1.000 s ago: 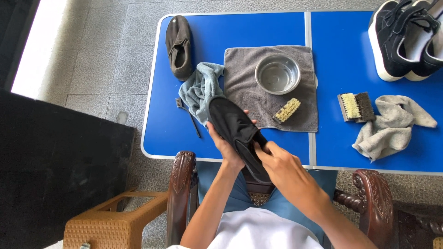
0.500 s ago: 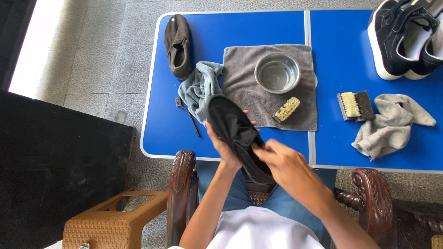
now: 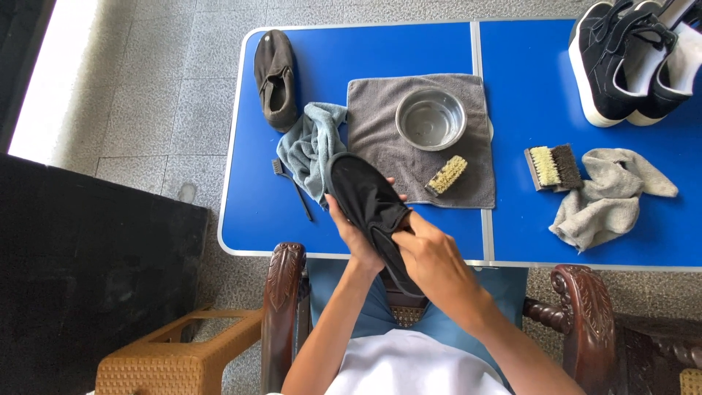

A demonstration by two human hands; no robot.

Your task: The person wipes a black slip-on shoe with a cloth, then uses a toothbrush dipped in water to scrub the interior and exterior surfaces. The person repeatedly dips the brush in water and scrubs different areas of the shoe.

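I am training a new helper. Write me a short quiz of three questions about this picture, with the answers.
1. True or false: the metal bowl stands on the grey towel.
2. Which lies nearer the grey rag: A the two-tone brush, B the small yellow brush?
3. What do the left hand and right hand hold?

Key: 1 true; 2 A; 3 a black shoe.

The black shoe [image 3: 369,208] I hold is matt, soft-looking cloth. My tabletop [image 3: 409,47] is smooth blue plastic with a pale metal rim. The grey towel [image 3: 387,146] looks nappy and rough; the bowl [image 3: 431,118] on it is shiny metal. The brush [image 3: 553,166] near the right edge has coarse bristles. My chair's arms [image 3: 284,281] are glossy carved wood.
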